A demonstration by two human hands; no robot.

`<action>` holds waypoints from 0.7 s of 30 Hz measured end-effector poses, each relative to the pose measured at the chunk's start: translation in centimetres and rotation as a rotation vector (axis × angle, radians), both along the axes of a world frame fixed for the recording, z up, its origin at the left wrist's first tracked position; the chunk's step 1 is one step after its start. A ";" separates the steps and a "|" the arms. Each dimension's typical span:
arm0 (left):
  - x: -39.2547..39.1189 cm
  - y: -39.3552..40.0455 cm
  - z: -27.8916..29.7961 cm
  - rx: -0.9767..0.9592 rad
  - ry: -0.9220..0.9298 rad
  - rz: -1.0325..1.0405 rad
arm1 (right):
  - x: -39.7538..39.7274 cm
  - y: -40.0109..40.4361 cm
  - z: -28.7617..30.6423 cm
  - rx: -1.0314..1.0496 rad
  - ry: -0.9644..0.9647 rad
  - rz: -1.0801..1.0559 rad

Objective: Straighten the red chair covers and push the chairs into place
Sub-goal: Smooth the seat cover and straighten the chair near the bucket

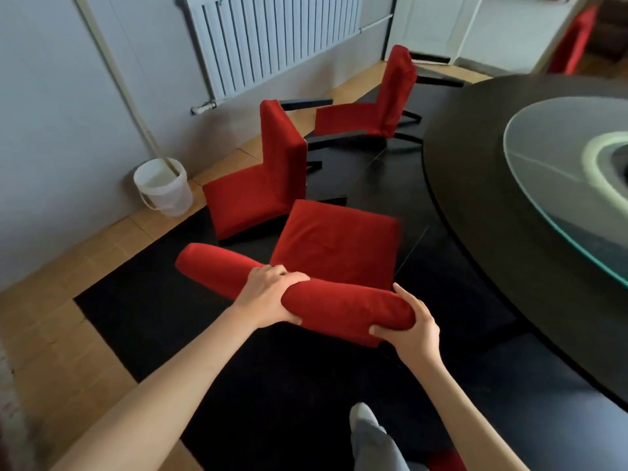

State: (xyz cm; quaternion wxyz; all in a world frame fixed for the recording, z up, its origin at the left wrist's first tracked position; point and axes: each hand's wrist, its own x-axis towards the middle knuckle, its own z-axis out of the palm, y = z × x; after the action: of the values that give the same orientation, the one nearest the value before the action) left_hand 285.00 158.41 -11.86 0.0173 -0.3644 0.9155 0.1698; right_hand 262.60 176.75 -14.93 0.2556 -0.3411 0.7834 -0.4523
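The nearest red-covered chair [336,243] stands right in front of me, its seat facing the round dark table [482,171]. My left hand [268,294] grips the middle of its padded backrest top [217,266]. My right hand [413,329] clasps the right end of the same backrest. A second red chair [258,185] lies tipped over on the floor beyond it, its back facing the table. A third red chair [384,103] lies tipped farther back, near the table's far edge.
A white bucket [164,186] with a long pole stands by the grey wall on the left. A white radiator [272,39] hangs on the back wall. A glass turntable [564,185] sits on the table. Black carpet [153,317] covers the floor under the chairs. My foot [365,419] shows below.
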 end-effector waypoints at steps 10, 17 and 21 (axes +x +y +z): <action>-1.4 2.0 -1.4 -0.103 -0.064 -0.161 | 1.4 5.0 -2.1 0.042 0.001 -0.101; -1.7 2.1 -1.3 -0.100 -0.080 -0.164 | 0.8 5.1 -2.0 0.080 0.027 -0.045; -1.6 2.5 -1.4 -0.105 -0.071 -0.162 | 1.1 5.1 -1.8 0.088 0.038 -0.052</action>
State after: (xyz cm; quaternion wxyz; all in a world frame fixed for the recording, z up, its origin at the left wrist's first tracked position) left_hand 283.44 160.95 -13.26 0.0440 -0.2953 0.9484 0.1067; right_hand 263.66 181.90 -16.69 0.2437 -0.3175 0.8159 -0.4174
